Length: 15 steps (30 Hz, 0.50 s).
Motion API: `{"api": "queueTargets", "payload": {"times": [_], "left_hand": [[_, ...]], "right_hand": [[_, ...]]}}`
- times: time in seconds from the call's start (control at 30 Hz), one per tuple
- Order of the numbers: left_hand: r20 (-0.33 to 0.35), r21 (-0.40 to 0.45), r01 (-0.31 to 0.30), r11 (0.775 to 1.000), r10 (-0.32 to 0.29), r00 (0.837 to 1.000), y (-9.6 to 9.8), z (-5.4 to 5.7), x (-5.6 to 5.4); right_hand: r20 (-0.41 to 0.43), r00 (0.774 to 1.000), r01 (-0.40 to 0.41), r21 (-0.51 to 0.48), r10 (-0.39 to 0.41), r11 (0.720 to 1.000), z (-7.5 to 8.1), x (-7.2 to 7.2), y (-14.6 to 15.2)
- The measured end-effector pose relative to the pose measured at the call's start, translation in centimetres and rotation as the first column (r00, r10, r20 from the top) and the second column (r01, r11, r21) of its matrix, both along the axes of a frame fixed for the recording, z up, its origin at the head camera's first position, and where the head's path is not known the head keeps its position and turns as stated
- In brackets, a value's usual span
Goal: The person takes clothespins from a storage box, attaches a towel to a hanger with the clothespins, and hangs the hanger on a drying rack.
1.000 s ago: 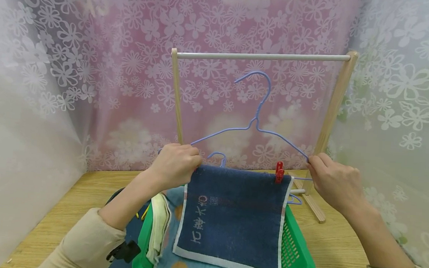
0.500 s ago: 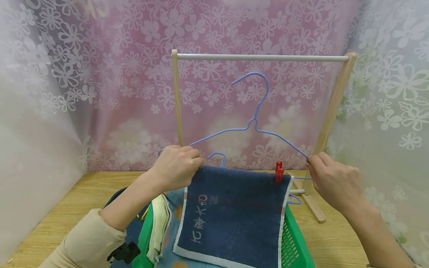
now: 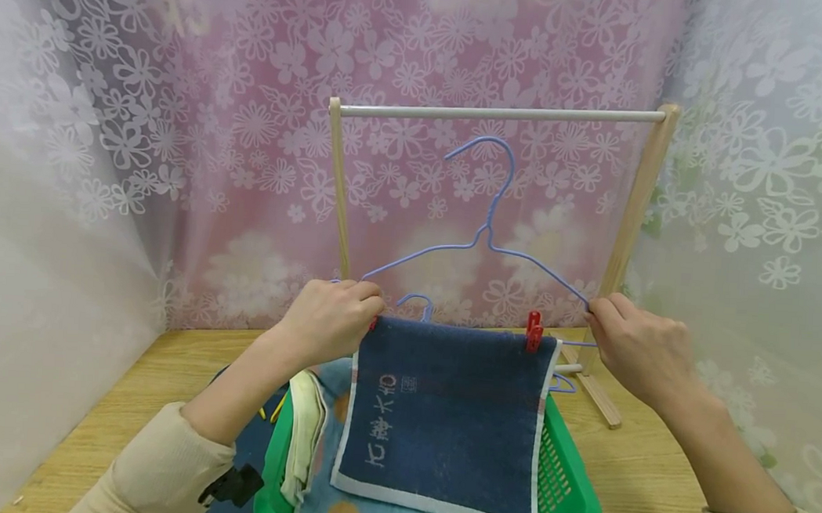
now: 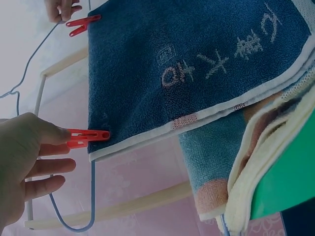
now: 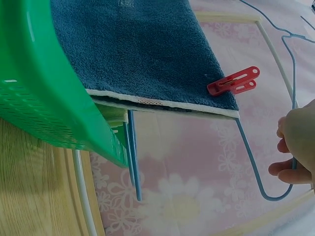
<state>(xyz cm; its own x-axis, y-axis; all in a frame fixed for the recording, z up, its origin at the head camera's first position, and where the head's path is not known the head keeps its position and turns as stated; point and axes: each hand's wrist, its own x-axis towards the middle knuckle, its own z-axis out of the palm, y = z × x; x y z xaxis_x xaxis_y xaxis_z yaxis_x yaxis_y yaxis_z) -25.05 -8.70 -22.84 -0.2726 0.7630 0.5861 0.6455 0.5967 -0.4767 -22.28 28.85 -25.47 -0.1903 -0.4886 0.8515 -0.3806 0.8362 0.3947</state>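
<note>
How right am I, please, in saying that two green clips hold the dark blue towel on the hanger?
One thing is off: the clips are red, not green, as the left wrist view shows. Two of them do hold the dark blue towel on the hanger.

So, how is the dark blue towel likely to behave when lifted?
The towel is probably floppy: its cloth drapes loosely from the hanger. It likely resists slipping, since red clips pinch it near both top corners.

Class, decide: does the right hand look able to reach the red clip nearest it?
Probably yes: nothing visible stands between the right hand and that red clip, though it may need to release the hanger it holds.
</note>
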Motion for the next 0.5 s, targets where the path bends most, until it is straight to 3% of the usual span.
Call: {"api": "queueTargets", "payload": {"times": [0.23, 0.5], "left_hand": [[-0.036, 0.056, 0.073, 0.996, -0.071, 0.997, -0.6, 0.4, 0.3], [-0.019, 0.131, 0.076, 0.988, -0.075, 0.997, -1.3, 1.1, 0.5]], "right_hand": [[-0.014, 1.0, 0.011, -0.011, -0.011, 1.0, 0.2, 0.2, -0.1], [-0.021, 0.999, 0.029, -0.029, -0.029, 0.999, 0.8, 0.7, -0.1]]}}
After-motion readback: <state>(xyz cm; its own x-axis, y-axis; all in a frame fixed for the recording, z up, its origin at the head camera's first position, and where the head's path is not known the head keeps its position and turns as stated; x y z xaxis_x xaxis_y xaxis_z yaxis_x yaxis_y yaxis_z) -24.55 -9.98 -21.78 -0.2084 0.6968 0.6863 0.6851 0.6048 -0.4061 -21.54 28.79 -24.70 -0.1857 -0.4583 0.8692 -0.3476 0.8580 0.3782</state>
